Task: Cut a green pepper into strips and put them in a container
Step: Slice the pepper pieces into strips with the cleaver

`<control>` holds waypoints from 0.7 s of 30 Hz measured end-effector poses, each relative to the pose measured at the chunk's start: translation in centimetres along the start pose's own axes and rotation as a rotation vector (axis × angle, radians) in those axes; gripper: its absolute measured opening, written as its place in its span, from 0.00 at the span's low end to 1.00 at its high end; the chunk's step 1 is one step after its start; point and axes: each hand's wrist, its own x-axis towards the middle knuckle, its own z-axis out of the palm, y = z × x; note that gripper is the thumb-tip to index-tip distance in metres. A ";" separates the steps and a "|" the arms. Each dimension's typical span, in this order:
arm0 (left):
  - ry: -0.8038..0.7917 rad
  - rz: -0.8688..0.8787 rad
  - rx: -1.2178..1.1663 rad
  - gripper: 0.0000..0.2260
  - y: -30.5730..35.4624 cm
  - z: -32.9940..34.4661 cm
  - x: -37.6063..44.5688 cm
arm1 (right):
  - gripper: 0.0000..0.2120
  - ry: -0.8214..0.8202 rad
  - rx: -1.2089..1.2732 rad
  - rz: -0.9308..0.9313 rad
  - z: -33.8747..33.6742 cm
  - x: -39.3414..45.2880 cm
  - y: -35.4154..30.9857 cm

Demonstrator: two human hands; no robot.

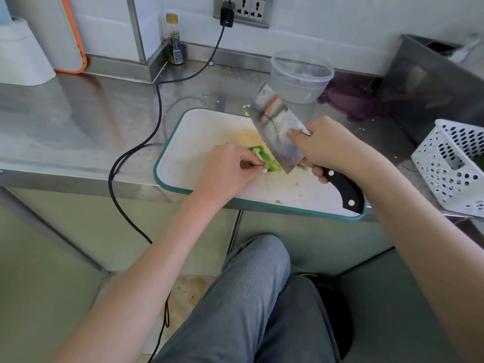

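A piece of green pepper [263,155] lies on the white cutting board [199,137] with a teal rim. My left hand [227,169] pins the pepper down with curled fingertips. My right hand [327,148] grips a cleaver [277,127] by its black handle, forefinger on the blade's side. The blade's lower edge rests on the pepper right beside my left fingertips. A clear plastic container [301,74] stands beyond the board with nothing visible in it. Small green scraps lie on the board near its front edge.
A white perforated basket [450,163] sits at the right. A purple lid [351,100] lies behind the board, next to a steel box [429,82]. A black power cable [157,108] crosses the steel counter left of the board. A small bottle [175,40] stands by the wall.
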 end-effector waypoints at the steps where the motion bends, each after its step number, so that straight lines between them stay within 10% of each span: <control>1: 0.000 0.001 -0.001 0.05 0.0 0.0 0.0 | 0.16 -0.005 -0.001 0.005 0.1 0.0 0.0; 21: -0.036 0.024 0.009 0.05 -0.4 0.1 0.0 | 0.13 0.053 -0.061 0.026 3.2 -0.2 0.0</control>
